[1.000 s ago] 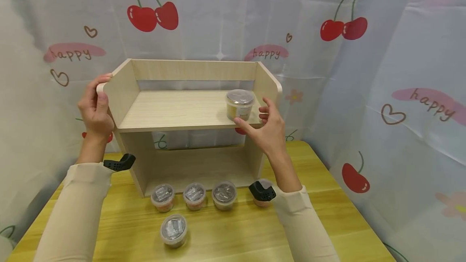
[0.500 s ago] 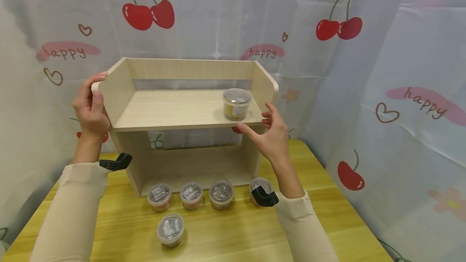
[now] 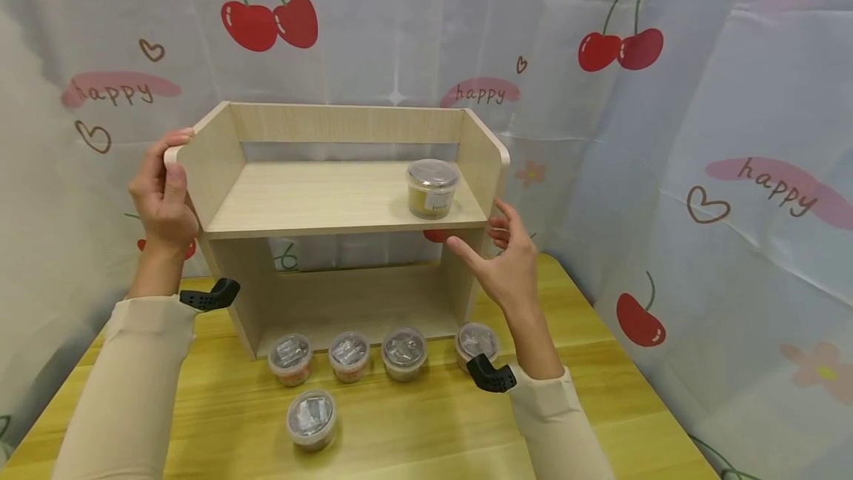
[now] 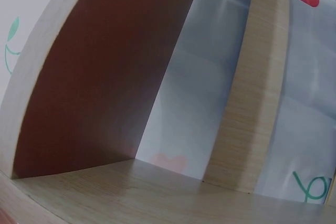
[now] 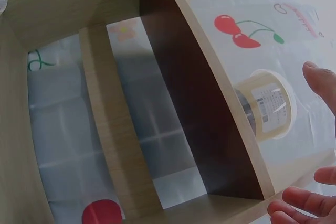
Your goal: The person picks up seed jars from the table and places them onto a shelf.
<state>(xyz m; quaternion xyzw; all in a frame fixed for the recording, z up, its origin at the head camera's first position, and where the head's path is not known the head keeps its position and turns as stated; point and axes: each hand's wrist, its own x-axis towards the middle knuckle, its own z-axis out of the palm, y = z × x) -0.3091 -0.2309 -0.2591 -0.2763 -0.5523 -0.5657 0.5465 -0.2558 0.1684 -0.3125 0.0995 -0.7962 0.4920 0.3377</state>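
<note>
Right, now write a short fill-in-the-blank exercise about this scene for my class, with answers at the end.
1. The left hand grips the ____ side of the shelf.
2. The yellow tub stands nearer the shelf's ____ side.
3. The right hand holds ____.
4. Standing on the table are ____ tubs.

Answers: left; right; nothing; five.

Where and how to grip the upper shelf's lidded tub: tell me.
Grip the lidded tub around its round wall below the lid, right hand coming from the front, I'd judge: it stands upright near the open front edge of the upper shelf, side panel close on its right.
</note>
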